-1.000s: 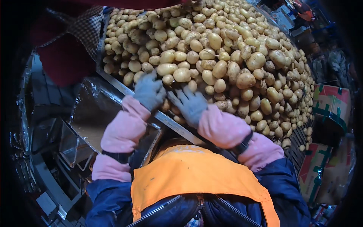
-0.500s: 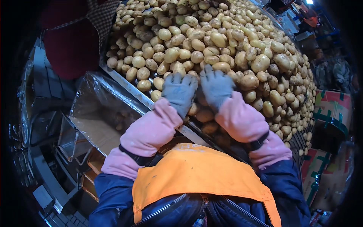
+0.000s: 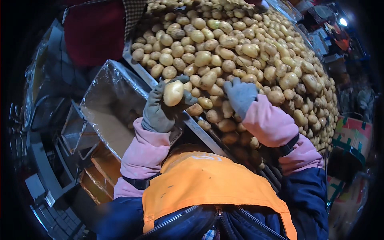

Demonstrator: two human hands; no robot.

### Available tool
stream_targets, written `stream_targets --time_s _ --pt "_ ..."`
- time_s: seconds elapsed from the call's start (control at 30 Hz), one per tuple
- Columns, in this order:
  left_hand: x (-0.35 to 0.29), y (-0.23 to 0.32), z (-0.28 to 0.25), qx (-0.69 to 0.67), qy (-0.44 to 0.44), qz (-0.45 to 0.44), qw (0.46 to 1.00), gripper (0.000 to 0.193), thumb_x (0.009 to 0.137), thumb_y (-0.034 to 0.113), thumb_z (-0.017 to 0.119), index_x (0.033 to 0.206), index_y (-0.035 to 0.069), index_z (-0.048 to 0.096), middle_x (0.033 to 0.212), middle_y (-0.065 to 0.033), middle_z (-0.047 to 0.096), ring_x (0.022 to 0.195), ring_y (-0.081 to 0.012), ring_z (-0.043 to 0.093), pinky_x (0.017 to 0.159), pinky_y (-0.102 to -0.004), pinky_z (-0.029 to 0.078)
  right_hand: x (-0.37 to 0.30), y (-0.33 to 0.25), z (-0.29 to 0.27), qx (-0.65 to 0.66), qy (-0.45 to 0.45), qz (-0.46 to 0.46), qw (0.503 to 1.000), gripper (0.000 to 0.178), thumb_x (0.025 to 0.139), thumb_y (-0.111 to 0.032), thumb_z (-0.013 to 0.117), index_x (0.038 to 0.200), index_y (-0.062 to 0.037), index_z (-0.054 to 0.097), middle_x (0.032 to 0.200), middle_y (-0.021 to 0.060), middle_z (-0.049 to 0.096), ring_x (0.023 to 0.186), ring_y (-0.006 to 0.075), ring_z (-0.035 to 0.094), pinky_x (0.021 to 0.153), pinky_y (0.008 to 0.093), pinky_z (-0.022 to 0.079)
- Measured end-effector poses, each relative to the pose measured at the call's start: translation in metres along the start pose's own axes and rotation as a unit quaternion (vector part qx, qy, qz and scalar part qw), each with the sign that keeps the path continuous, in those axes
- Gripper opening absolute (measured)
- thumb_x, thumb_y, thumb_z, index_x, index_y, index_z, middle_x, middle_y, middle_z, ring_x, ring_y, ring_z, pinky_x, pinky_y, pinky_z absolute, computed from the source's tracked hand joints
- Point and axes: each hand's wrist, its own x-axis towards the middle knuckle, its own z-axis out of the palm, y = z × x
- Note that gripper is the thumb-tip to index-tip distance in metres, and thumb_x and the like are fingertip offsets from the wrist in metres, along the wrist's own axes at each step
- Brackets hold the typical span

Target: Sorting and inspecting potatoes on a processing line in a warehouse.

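My left hand (image 3: 157,114), in a grey work glove, is turned palm up over the metal edge rail (image 3: 204,134). Its fingers and thumb hold a large pale potato (image 3: 173,93), lifted off the others. My right hand (image 3: 241,97), gloved alike, lies palm down on the heap of potatoes (image 3: 244,50), fingers a little apart and bent over the nearest ones. What lies under its palm is hidden. Yellow-brown potatoes of mixed sizes fill the sloping surface ahead of both hands.
Left of the rail stands a carton (image 3: 114,132) lined with clear plastic film. Beyond it is another person's dark red garment (image 3: 94,36) with a checked edge. Taped cartons (image 3: 352,138) stand at the right. Orange-brown slatted boxes (image 3: 98,172) sit at the lower left.
My left hand has come off the heap, moved left and turned palm up with a potato in it. The right hand has shifted slightly right and down. Some potatoes have rolled nearer the rail.
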Motion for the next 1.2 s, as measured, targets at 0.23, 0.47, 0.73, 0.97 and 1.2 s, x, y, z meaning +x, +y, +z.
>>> stream_targets --time_s 0.23,0.47,0.73,0.97,1.2 --pt "-0.079 0.049 -0.026 0.461 0.118 0.237 0.847 0.042 0.103 0.029 0.045 0.121 -0.005 0.061 0.116 -0.0162 0.064 0.101 -0.0226 0.064 0.092 -0.0361 0.052 -0.003 0.02 -0.023 0.019 -0.023 -0.016 0.999 0.029 0.084 -0.031 0.069 0.106 -0.0125 0.064 0.107 0.0103 0.062 0.085 0.0281 0.071 0.066 0.0442 0.055" --pt "-0.091 0.02 -0.005 0.473 0.129 0.125 0.863 0.024 0.098 0.02 0.058 0.102 -0.002 0.069 0.097 -0.0111 0.07 0.085 -0.0176 0.066 0.075 -0.0322 0.055 -0.01 0.011 -0.076 0.786 -0.059 0.088 0.609 0.048 0.089 -0.038 0.076 0.113 0.0024 0.063 0.081 0.0013 0.066 0.071 0.0055 0.058 0.06 0.0221 0.047" --pt "-0.064 -0.028 0.001 0.681 -0.024 0.216 0.7 0.014 0.082 0.007 0.068 0.095 0.002 0.07 0.088 -0.0127 0.068 0.079 -0.028 0.066 0.072 -0.0362 0.053 0.03 0.005 -0.038 0.3 0.228 -0.09 0.922 0.042 0.091 -0.026 0.068 0.126 -0.0051 0.06 0.114 0.0146 0.066 0.098 0.03 0.067 0.083 0.0389 0.053" --pt "-0.015 0.006 -0.01 0.83 0.021 0.328 0.45 0.028 0.079 0.006 0.07 0.106 0.001 0.066 0.104 -0.0165 0.066 0.099 -0.0352 0.062 0.088 -0.0431 0.05 -0.021 -0.002 -0.017 0.153 0.113 -0.068 0.979 0.041 0.078 -0.012 0.066 0.118 -0.0095 0.06 0.102 0.0105 0.066 0.098 0.0285 0.065 0.091 0.0425 0.046" --pt "-0.005 -0.002 -0.018 0.793 0.029 0.315 0.52 0.025 0.083 0.005 0.069 0.108 0.001 0.068 0.107 -0.0167 0.067 0.103 -0.0345 0.063 0.093 -0.0419 0.049 -0.011 -0.068 0.02 0.096 0.078 -0.008 0.992 0.042 0.081 -0.016 0.063 0.123 -0.0141 0.06 0.087 0.0071 0.067 0.078 0.0271 0.069 0.067 0.0399 0.052"
